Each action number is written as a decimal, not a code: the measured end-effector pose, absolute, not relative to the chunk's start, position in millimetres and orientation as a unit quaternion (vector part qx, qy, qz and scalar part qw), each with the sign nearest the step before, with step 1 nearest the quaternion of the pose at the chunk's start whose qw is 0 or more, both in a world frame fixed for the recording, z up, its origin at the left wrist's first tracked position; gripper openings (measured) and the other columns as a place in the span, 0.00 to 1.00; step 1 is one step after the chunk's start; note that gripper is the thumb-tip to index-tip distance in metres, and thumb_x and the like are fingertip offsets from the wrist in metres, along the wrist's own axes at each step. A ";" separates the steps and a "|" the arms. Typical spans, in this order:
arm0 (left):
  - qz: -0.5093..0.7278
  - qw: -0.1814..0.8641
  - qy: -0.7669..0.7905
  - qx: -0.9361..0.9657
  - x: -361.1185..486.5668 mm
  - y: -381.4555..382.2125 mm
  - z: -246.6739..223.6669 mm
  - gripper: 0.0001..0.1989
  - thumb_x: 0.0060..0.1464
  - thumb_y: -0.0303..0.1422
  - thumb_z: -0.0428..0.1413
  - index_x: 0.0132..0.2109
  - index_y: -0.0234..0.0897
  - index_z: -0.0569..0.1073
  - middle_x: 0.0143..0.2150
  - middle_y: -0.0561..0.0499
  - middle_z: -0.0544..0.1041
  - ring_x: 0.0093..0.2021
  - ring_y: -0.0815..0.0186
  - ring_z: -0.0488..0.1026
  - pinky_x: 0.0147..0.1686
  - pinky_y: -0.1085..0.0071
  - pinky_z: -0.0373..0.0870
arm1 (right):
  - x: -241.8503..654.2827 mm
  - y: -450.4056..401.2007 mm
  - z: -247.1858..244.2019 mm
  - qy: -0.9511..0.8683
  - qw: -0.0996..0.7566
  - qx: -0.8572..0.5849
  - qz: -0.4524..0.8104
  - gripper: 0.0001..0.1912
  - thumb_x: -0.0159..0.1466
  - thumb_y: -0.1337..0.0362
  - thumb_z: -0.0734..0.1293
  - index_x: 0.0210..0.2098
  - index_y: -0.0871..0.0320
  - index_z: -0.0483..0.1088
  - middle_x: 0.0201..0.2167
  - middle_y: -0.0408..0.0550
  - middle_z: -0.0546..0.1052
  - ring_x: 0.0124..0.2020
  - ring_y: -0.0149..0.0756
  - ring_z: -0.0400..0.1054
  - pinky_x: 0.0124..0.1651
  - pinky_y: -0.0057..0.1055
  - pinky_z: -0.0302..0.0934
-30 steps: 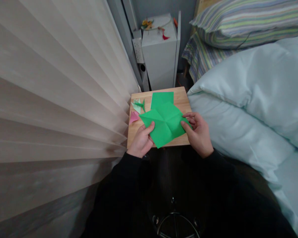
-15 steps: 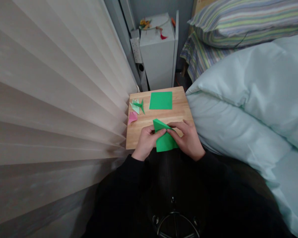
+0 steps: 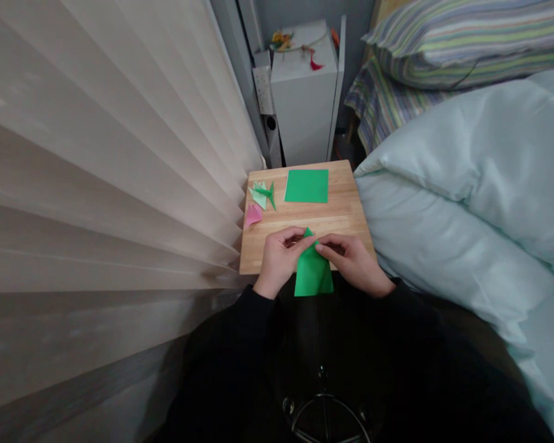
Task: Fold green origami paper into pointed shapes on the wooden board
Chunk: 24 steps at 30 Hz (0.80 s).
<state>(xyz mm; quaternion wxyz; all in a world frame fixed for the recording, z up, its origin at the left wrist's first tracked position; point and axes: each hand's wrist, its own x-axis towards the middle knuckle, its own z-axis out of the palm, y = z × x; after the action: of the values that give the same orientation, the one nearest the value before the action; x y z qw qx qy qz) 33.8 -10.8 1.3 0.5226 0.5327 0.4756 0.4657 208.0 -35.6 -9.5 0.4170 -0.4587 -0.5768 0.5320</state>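
A partly folded sheet of green origami paper (image 3: 314, 275) hangs between my two hands at the near edge of a small wooden table (image 3: 341, 212). My left hand (image 3: 281, 255) pinches its upper left part, thumb in front, and a small green tip pokes up above the fingers. My right hand (image 3: 353, 258) pinches the upper right edge between thumb and forefinger. The sheet's lower end spreads out over my dark lap. Farther back on the table lies a flat stack of green paper (image 3: 306, 186).
At the table's left stand folded green paper pieces (image 3: 264, 194) and a pink folded piece (image 3: 253, 215). A pleated curtain (image 3: 166, 154) borders the left side, a bed with a pale blue quilt (image 3: 443, 160) the right. Behind is a white cabinet (image 3: 302, 101).
The green paper has turned and looks narrower, its top now mostly behind my left fingers. Both hands have shifted their grip along its upper part. The whole view has moved slightly.
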 end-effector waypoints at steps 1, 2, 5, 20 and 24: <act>0.461 0.528 0.472 0.534 35.0 -11.5 1.0 0.08 0.48 0.38 0.69 0.32 0.38 0.82 0.31 0.51 0.82 0.31 0.64 0.75 0.35 0.67 0.72 | 206.9 -35.3 -9.4 -0.564 0.430 -0.459 0.535 0.14 0.65 0.51 0.70 0.35 0.55 0.79 0.33 0.46 0.82 0.36 0.39 0.73 0.41 0.36 0.68; 0.459 0.532 0.469 0.535 36.0 -11.9 0.8 0.08 0.48 0.38 0.69 0.32 0.38 0.83 0.31 0.51 0.82 0.32 0.65 0.75 0.36 0.67 0.72 | 206.1 -35.1 -9.3 -0.554 0.437 -0.460 0.538 0.14 0.65 0.51 0.70 0.35 0.55 0.79 0.32 0.45 0.82 0.35 0.38 0.73 0.41 0.36 0.68; 0.471 0.525 0.476 0.526 38.0 -12.1 0.7 0.07 0.49 0.37 0.69 0.32 0.38 0.83 0.32 0.51 0.82 0.32 0.64 0.76 0.37 0.66 0.73 | 205.4 -35.3 -9.7 -0.546 0.435 -0.468 0.542 0.15 0.63 0.50 0.71 0.32 0.56 0.78 0.28 0.44 0.80 0.31 0.36 0.71 0.37 0.34 0.65; 0.479 0.553 0.480 0.484 40.3 -15.5 1.8 0.06 0.49 0.36 0.69 0.33 0.39 0.84 0.33 0.49 0.84 0.35 0.63 0.78 0.42 0.64 0.74 | 201.0 -38.1 -9.2 -0.494 0.473 -0.474 0.555 0.10 0.60 0.54 0.75 0.31 0.55 0.79 0.30 0.45 0.81 0.32 0.37 0.73 0.38 0.35 0.66; 0.475 0.568 0.474 0.476 41.0 -15.4 2.2 0.07 0.50 0.36 0.69 0.32 0.38 0.83 0.31 0.51 0.82 0.32 0.67 0.75 0.36 0.69 0.71 | 202.5 -38.9 -7.1 -0.496 0.474 -0.475 0.551 0.09 0.60 0.56 0.75 0.31 0.55 0.79 0.29 0.44 0.81 0.32 0.36 0.72 0.38 0.35 0.65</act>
<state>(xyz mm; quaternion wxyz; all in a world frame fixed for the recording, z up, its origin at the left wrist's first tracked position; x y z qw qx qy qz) 41.0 -15.4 2.2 0.5682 0.4760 0.4743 0.4750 202.5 -38.9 -7.1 0.4741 -0.4747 -0.4962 0.5511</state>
